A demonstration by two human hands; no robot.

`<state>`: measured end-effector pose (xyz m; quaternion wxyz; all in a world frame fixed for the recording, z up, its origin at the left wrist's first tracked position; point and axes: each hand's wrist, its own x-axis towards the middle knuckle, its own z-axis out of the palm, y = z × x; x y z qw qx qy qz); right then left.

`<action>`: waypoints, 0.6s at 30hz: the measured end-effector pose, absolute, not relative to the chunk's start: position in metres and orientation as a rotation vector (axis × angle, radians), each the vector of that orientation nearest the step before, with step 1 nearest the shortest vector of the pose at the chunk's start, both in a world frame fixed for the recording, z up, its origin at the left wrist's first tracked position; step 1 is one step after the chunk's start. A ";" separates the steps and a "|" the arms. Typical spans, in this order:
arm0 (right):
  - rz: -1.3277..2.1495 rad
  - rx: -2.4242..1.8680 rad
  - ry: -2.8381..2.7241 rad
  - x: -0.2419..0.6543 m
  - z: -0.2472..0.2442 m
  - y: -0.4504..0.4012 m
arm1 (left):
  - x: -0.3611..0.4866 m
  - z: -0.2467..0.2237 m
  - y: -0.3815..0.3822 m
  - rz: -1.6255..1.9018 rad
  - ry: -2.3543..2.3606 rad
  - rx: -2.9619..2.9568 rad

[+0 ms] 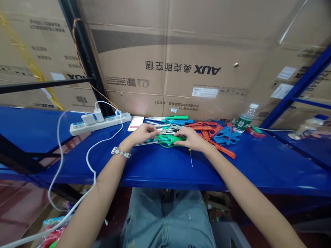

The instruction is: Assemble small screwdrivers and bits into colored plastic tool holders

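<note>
Right hand point(190, 137): curled, thumb and fingers on a bright green plastic handle-shaped piece point(168, 139), midway between front and back edges of the blue metal tabletop point(168, 168). Left hand point(148, 133): fingers bent, over small shiny metal parts point(163, 130) just beside the same piece; cannot tell whether grasping any. In front, nearer the front edge, a thin rod with a yellow head point(191, 158). Toward the back edge, metal-shafted tools with green and blue handles point(178, 117). Leftward, a flat white box point(136, 123), then a long white plastic power strip point(103, 123). Rightward, orange-red plastic gun-shaped pieces point(206, 135), heaped blue plastic pieces point(227, 135), and, near the back edge, a clear green-labelled plastic bottle point(241, 123). Behind, a brown cardboard carton point(186, 84), print upside down.
</note>
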<state>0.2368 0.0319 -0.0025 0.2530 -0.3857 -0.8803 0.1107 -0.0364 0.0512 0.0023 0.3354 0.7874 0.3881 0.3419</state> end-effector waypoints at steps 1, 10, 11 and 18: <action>0.282 -1.058 -2.426 0.237 -0.003 0.032 | -0.039 0.002 0.052 0.915 1.063 2.126; 0.287 -1.169 -2.501 0.234 -0.010 0.036 | -0.035 0.003 0.048 0.890 1.056 2.252; 0.300 -1.168 -2.499 0.235 -0.011 0.037 | -0.033 0.003 0.047 0.867 1.054 2.246; 0.369 -1.172 -2.474 0.236 -0.017 0.043 | -0.026 0.000 0.045 0.821 1.060 2.225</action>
